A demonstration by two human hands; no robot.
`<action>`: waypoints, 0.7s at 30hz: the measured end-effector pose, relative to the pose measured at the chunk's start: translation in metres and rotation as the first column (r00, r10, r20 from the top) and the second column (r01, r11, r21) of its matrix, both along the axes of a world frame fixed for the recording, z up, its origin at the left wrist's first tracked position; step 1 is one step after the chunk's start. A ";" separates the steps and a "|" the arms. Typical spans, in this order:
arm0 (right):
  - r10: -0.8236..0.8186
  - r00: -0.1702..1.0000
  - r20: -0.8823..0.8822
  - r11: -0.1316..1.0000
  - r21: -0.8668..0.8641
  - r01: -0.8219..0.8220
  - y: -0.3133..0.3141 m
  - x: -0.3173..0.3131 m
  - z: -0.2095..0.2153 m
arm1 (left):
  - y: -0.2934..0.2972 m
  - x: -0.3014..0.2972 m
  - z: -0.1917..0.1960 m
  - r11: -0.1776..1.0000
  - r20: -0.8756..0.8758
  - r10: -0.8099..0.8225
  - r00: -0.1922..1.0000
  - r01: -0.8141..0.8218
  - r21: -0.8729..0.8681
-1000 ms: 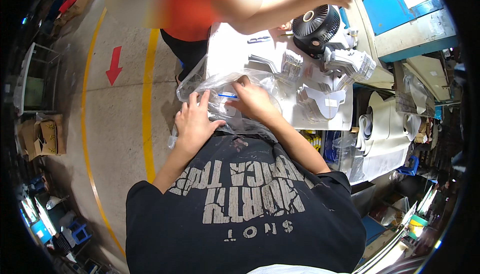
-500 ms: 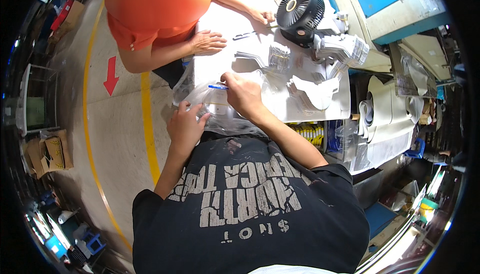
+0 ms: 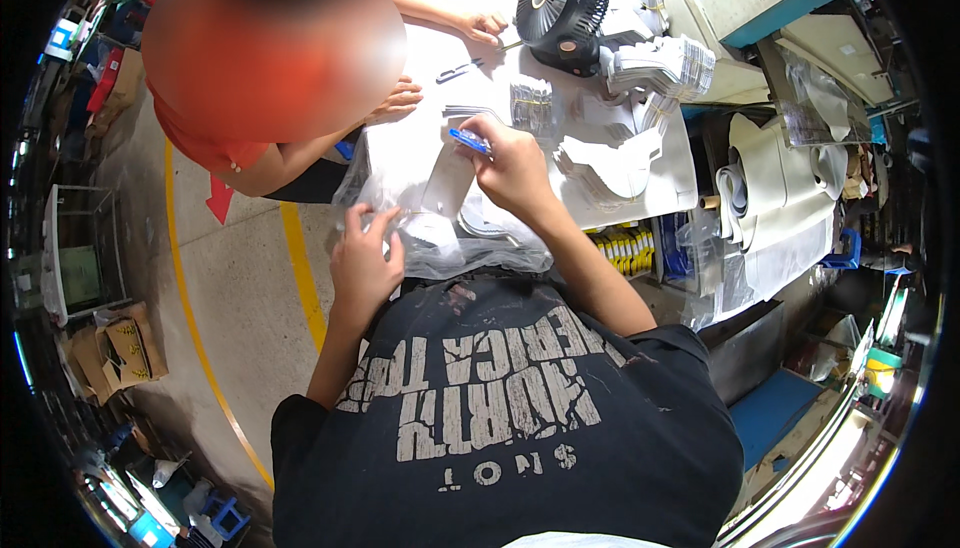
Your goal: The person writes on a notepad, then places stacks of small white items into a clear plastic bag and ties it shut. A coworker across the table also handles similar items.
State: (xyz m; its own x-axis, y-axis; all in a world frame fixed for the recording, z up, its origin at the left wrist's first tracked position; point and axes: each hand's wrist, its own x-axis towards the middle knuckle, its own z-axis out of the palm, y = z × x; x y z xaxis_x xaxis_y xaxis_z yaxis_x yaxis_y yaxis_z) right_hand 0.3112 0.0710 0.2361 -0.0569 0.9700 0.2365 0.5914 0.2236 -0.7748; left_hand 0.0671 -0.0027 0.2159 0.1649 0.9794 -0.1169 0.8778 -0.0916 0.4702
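Note:
My right hand (image 3: 508, 163) is closed around a slim blue tool (image 3: 470, 142) held above the white table (image 3: 660, 193); its exact kind is not clear. On the table's near left corner, my left hand (image 3: 366, 253) rests at a clear plastic bag (image 3: 470, 260), fingers bent and apart from the thumb. White flat pieces lie under and beside the plastic between my hands. A banded stack of white pieces (image 3: 535, 106) stands just beyond my right hand, and a loose stack of curved white pieces (image 3: 605, 170) lies to its right.
Across the table's left side leans a person in orange (image 3: 240, 78), hands on the tabletop. A black fan (image 3: 562, 13) stands at the back beside more white stacks (image 3: 660, 66). A dark pen-like tool (image 3: 459, 71) lies near the person. Rolled white sheets (image 3: 775, 183) are at right.
My right hand has lifted the blue tool away from the plastic, farther over the table. White pieces show more between my hands. The person in orange leans in closer, and the view has shifted.

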 end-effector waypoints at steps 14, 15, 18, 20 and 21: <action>-0.051 0.995 -0.090 0.988 -0.147 0.037 -0.012 0.039 -0.001 | 0.047 0.074 -0.008 0.969 0.323 -0.112 0.940 0.175 -0.175; -0.071 0.992 -0.100 0.986 -0.156 0.055 -0.013 0.042 0.000 | 0.047 0.078 -0.013 0.977 0.256 -0.155 0.954 0.186 -0.101; -0.102 0.972 -0.210 0.949 -0.312 0.033 -0.023 0.048 0.013 | 0.039 0.089 -0.014 0.946 -0.036 -0.314 0.949 0.309 -0.102; -0.058 0.919 -0.390 0.925 -0.367 -0.097 -0.030 0.055 0.014 | 0.034 0.095 -0.012 0.923 -0.208 -0.383 0.900 0.366 -0.118; -0.041 0.878 -0.476 0.908 -0.384 -0.166 -0.033 0.058 0.016 | 0.033 0.096 -0.016 0.932 -0.234 -0.361 0.903 0.349 -0.094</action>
